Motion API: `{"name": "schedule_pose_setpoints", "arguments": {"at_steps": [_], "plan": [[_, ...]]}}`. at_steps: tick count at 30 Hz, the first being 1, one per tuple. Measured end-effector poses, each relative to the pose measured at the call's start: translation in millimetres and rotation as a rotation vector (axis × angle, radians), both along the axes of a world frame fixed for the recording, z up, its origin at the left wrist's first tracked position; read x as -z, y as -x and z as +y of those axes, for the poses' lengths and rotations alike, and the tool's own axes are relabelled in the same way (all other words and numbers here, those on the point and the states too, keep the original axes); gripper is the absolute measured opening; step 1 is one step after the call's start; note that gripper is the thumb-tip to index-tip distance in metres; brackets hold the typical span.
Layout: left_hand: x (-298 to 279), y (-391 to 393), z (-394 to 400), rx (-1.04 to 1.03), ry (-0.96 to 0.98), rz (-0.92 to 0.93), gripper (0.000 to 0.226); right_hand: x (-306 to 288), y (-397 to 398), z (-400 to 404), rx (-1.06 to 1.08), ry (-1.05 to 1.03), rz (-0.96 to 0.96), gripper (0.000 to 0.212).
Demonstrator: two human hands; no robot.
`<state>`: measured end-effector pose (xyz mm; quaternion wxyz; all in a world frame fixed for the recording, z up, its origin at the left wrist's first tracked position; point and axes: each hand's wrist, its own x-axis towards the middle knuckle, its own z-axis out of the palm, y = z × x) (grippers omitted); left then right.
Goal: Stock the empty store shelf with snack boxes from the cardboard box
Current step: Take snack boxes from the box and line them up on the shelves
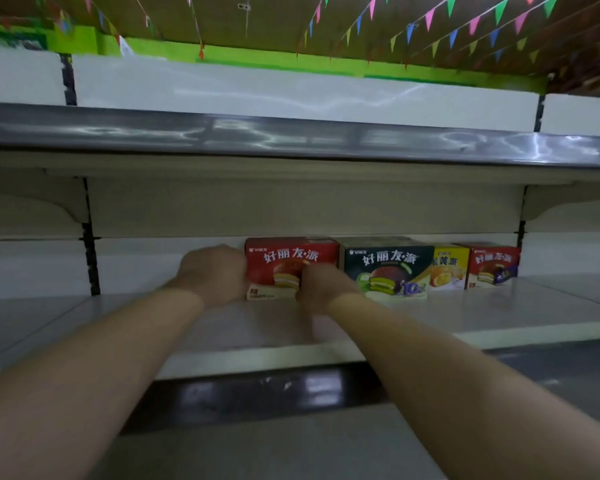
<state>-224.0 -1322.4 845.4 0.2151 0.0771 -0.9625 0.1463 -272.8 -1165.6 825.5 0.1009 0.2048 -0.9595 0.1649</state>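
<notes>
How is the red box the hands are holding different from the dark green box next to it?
The red box has a red front with a brown pie on it; the dark green box is dark with green-filled pies. The left hand and right hand grip the red box, but nothing touches the dark green box. Both stand upright, side by side on the shelf.

Two bare forearms, uncovered from below the elbow to the wrist, no sleeve cuff in view; the left hand (215, 273) and right hand (321, 287) wear no gloves, rings, watch or wristband.
</notes>
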Motion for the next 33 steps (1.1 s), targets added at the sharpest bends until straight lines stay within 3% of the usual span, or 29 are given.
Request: {"name": "schedule_pose_setpoints", "arguments": {"at_steps": [3, 7, 12, 17, 20, 24, 28, 33], "plan": [[-13.8, -41.1, -10.1, -0.071, 0.072, -0.059, 0.026, -19.8, -24.4, 4.4, 0.001, -0.107, 0.013, 0.018], [-13.0, -97.6, -19.7, -0.153, 0.216, -0.108, 0.019, -32.5, -70.2, 2.4, -0.034, -0.26, 0.105, 0.031], [3.3, -178.7, -18.0, -0.262, 0.247, -0.143, 0.025, -15.1, -139.2, 12.5, -0.15, -0.279, 0.245, 0.008], [26.5, -256.0, 2.2, -0.313, 0.208, -0.122, 0.027, 11.7, -200.1, 32.1, -0.148, -0.311, 0.23, 0.026], [63.2, -314.8, 5.9, -0.374, 0.084, -0.169, 0.027, 46.4, -231.9, 40.1, -0.202, -0.32, 0.15, 0.024], [138.0, -396.4, 5.4, -0.455, 0.038, -0.389, 0.029, 121.5, -267.6, 37.6, -0.292, -0.421, 0.001, 0.017], [200.5, -496.0, -12.3, -0.556, -0.11, -0.592, 0.027, 176.5, -323.2, -5.9, -0.408, -0.501, -0.116, 0.016], [249.5, -595.8, -63.2, -0.725, -0.219, -0.635, 0.023, 213.1, -408.3, -87.4, -0.631, -0.528, -0.109, 0.007]]}}
